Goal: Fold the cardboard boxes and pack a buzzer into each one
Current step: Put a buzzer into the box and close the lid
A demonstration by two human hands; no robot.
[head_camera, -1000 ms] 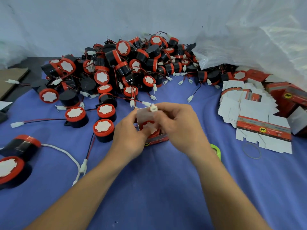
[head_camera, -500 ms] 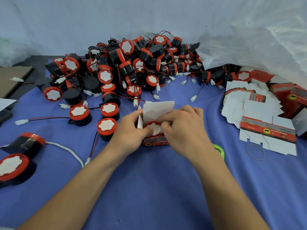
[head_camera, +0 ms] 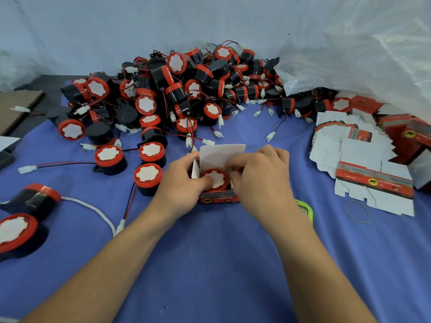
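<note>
one small red and white cardboard box is already folded up and stands on the blue cloth. a black buzzer with a red rim and white cap sits inside it, cap upward. its white lid flap stands open at the far side, so i judge that closing is what is left for this one. the left hand grips the box's left side, thumb resting on the buzzer's cap. the right hand has curled fingers on the box's right side, seemingly at a side flap, though that flap is hidden. much remains: a big heap of loose black and red buzzers lies beyond the box, and a stack of flat unfolded white cartons lies to its right. a second ago the right hand pinched a white wire plug above the box. that plug is no longer seen, presumably tucked in, the lid flap now shows fully, and both hands have dropped onto the box.
</note>
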